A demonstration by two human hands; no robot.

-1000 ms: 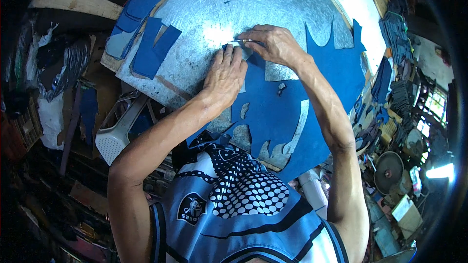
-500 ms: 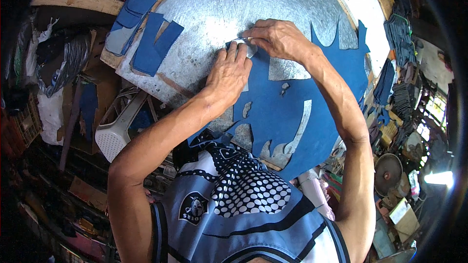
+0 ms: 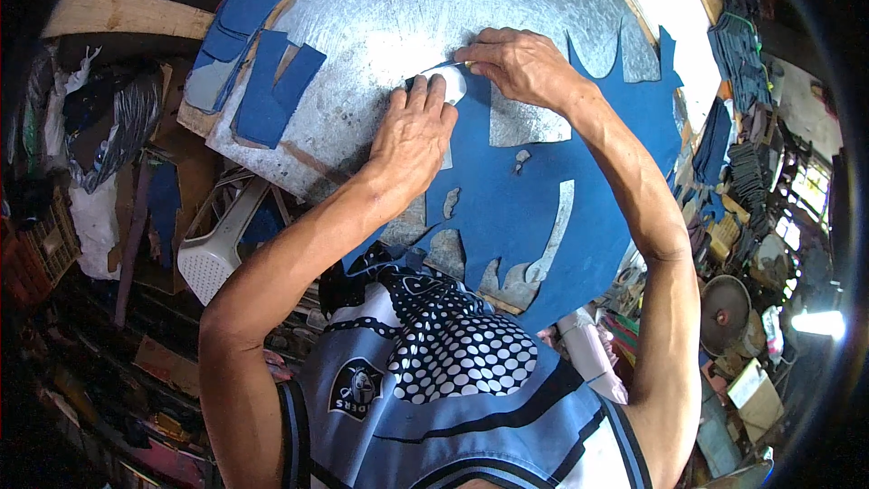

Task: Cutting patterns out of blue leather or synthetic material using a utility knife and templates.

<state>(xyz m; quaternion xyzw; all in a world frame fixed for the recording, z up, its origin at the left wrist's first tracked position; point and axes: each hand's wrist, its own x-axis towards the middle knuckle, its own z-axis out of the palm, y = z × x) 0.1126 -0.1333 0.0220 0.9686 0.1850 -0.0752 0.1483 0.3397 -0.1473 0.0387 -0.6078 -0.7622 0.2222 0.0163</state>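
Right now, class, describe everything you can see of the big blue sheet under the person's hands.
The blue sheet is thin, flexible, matte material, perhaps rubber or leather. It lies flat on a scratched grey metal tabletop, its near edge overhanging towards the person. Curved shapes have been cut out of it, leaving holes and notched edges where metal shows through. The left hand presses a small white piece onto its upper left edge; the right hand rests beside it, holding something thin.
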